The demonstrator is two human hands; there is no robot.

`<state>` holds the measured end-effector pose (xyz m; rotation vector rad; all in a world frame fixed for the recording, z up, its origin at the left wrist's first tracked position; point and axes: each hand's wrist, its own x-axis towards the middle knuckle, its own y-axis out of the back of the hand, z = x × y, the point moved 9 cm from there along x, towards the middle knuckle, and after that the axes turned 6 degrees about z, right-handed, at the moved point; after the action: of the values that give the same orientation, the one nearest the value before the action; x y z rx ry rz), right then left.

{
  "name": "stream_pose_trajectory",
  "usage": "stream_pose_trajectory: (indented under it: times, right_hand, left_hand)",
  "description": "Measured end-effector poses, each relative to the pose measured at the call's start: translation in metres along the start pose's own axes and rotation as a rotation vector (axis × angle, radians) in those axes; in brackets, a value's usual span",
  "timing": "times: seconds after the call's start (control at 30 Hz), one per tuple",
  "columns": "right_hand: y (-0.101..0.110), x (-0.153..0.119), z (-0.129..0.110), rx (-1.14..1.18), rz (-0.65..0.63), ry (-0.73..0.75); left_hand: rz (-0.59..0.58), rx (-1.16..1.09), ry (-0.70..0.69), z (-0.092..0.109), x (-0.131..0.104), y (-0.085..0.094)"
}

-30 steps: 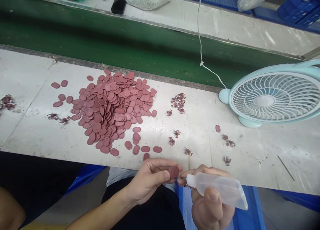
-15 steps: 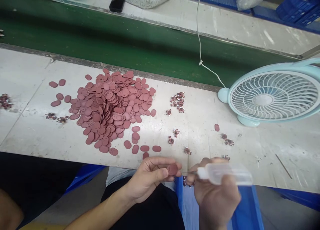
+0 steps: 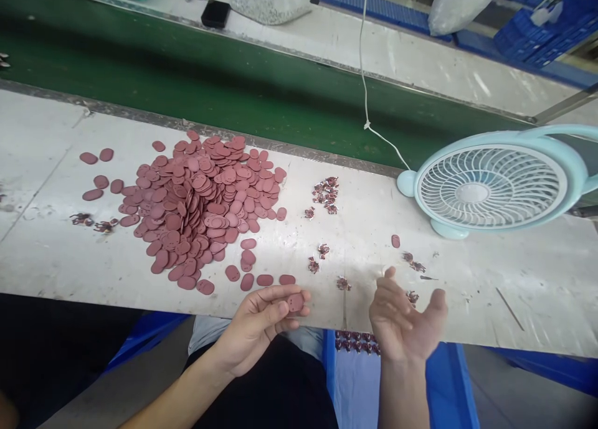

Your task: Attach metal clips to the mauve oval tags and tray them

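Worktable [image 3: 514,273], white and scuffed, borders one green conveyor [image 3: 233,86]. One fan [image 3: 486,186]. Left hand [image 3: 261,323] pinches one oval disc [image 3: 295,302]; right hand [image 3: 404,320] open, empty.

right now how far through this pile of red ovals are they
Done: a few small decorated pieces lie scattered right of the pile. In hand: the left hand pinches one red oval; the right hand is open, palm up, holding nothing. Left: the big heap of red ovals on the bench looks barely touched, so most remains.

Reddish-brown oval tag [image 3: 295,302], seemingly flat, pinched at the table's near edge.
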<state>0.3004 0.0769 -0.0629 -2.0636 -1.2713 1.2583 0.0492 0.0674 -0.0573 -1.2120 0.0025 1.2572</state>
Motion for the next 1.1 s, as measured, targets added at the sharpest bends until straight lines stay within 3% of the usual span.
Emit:
stream_pose_trajectory:
  times: [0.1, 0.2, 0.3, 0.4, 0.53, 0.6, 0.7, 0.8, 0.93, 1.1]
  right_hand:
    - [-0.007, -0.022, -0.006, -0.757, 0.198, 0.24]
    - [-0.022, -0.02, 0.003, -1.457, 0.226, 0.305]
    - [-0.032, -0.004, 0.015, -1.794, 0.197, 0.317]
    - [-0.037, 0.005, 0.018, -1.845, 0.214, 0.32]
    - [-0.043, -0.001, 0.016, -1.846, 0.152, 0.242]
    - [-0.042, -0.012, 0.013, -1.725, 0.119, 0.168]
    - [-0.044, -0.033, 0.01, -1.353, 0.071, 0.111]
    - [-0.059, -0.055, 0.022, -1.089, -0.057, 0.085]
    - [-0.083, -0.072, 0.043, -0.995, -0.166, 0.096]
    - [-0.088, -0.069, 0.058, -1.039, -0.163, 0.053]
  left_hand:
    - [0.024, 0.016, 0.004, 0.0, 0.002, 0.004]
    - [0.032, 0.044, 0.019, -0.003, 0.004, 0.003]
    - [0.027, 0.068, 0.036, -0.006, 0.005, -0.001]
    - [0.025, 0.069, 0.049, -0.007, 0.003, -0.002]
    - [0.033, 0.058, 0.048, -0.007, 0.0, 0.002]
    - [0.033, 0.049, 0.038, -0.005, -0.001, 0.003]
    - [0.008, 0.06, 0.016, -0.004, -0.002, 0.0]
    - [-0.033, 0.105, -0.039, -0.002, -0.001, -0.008]
    - [-0.076, 0.144, -0.115, -0.001, 0.0, -0.015]
    - [-0.107, 0.152, -0.121, -0.001, -0.002, -0.018]
